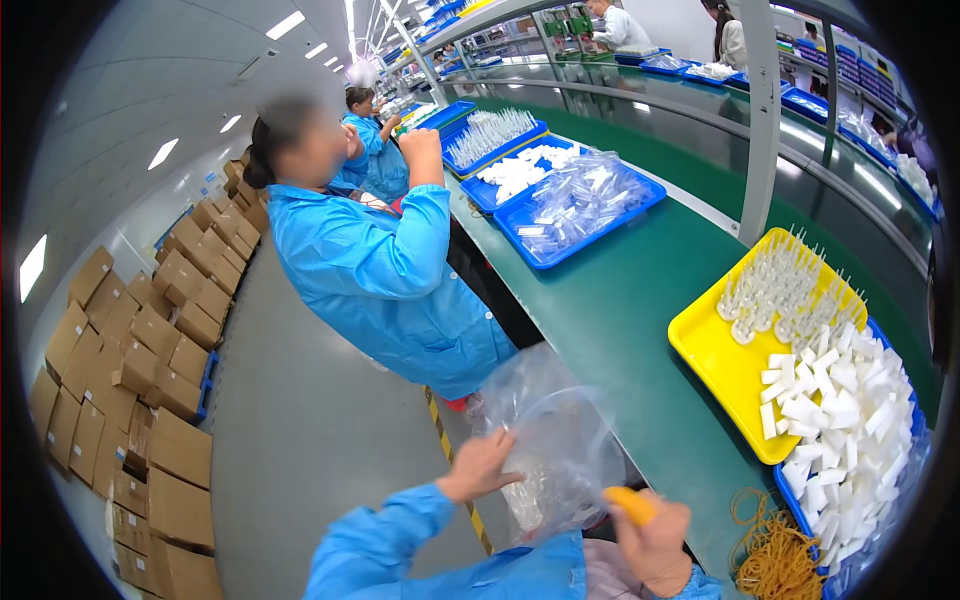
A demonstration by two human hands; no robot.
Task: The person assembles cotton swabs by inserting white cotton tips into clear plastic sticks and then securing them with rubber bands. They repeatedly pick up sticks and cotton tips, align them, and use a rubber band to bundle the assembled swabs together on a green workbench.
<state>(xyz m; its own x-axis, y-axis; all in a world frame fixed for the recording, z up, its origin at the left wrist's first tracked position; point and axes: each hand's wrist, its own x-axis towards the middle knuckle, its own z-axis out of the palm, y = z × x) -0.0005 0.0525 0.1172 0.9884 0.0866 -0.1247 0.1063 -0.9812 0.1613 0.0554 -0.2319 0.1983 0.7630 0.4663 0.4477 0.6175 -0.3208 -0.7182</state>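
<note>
A large clear plastic bag [560,440] hangs in front of me beside the green table's edge, partly blurred. My left hand [485,467] pinches its left side, thumb and fingers against the film. On the bag's right side is my right hand [655,545], fingers curled in at its edge. A smooth orange-yellow piece [630,505] shows at those fingertips; whether it is worn on a finger or held, I cannot tell. Whitish clear pieces [530,500] show low in or behind the bag. Tan rubber bands [780,560] lie in a heap right of my right hand.
A yellow tray [715,365] holds clear stemmed parts [785,290] and white blocks [840,405], which spill onto a blue tray. Farther along the green table [650,370] stand blue trays [545,258] with bagged parts. A co-worker in blue [370,280] stands close ahead; cartons [180,430] line the left.
</note>
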